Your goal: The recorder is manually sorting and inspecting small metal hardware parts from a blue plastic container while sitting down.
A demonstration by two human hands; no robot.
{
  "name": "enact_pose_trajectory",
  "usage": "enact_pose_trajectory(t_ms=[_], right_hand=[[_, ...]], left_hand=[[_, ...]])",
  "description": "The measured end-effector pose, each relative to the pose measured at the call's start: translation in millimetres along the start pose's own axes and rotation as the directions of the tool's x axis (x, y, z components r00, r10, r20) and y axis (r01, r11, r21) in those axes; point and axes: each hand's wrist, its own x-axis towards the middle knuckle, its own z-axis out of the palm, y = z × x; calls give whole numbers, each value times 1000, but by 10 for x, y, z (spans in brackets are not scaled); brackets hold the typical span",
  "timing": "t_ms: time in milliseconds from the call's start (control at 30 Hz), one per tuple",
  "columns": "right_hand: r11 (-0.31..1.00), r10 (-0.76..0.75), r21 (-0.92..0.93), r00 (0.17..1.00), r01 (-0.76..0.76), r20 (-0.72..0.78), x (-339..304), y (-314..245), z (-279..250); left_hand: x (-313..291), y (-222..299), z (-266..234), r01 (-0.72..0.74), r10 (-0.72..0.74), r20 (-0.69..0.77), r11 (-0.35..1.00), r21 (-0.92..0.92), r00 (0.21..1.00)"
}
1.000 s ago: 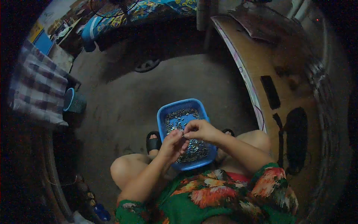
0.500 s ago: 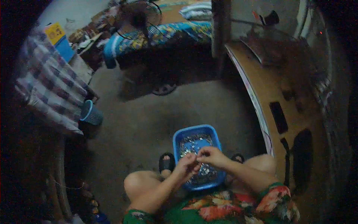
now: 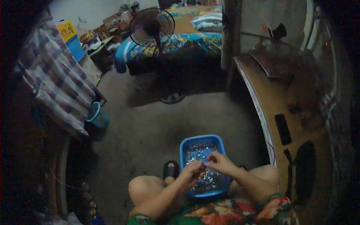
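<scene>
Between my knees sits a blue plastic basket [image 3: 202, 137] with many small light and dark pieces [image 3: 210, 182] in it, too small to name. Over its middle my left hand [image 3: 192, 173] is closed, fingers curled, around something hidden. Close beside it, my right hand [image 3: 221, 164] has its fingertips pinched together near the left hand's fingers. Whatever lies between those fingertips is too small to make out.
A wooden desk [image 3: 262, 90] runs along the right, bearing a black phone-like slab [image 3: 282, 129]. At the left stand a blue-green waste bin [image 3: 99, 117] and a checked cloth [image 3: 60, 80]. Ahead are a standing fan [image 3: 152, 28] and a bed [image 3: 183, 45].
The whole view has shifted, so the room and basket appear lower and further right. My hands stay close together over the basket, with the fingertips slightly further apart.
</scene>
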Motion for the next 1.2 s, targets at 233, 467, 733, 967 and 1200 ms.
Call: enact_pose_trajectory(t_ms=[233, 467, 733, 967, 1200], right_hand=[[911, 226, 337, 971, -239, 78, 109, -85, -116], [845, 370, 346, 913, -408, 172, 71, -299, -161], [820, 291, 465, 942, -334, 164, 60, -180, -108], [830, 375, 379, 913, -409, 162, 94, -191, -116], [810, 317, 458, 931, -366, 183, 94, -84, -41]], left_hand=[[155, 84, -92, -168, 162, -55, 980, -112, 985], [120, 35, -84, -99, 101, 8, 983, -152, 995], [109, 11, -83, -112, 117, 33, 984, -137, 993], [121, -3, -115, -100, 103, 16, 986, -133, 995], [116, 18, -98, -73, 73, -6, 989, -132, 997]])
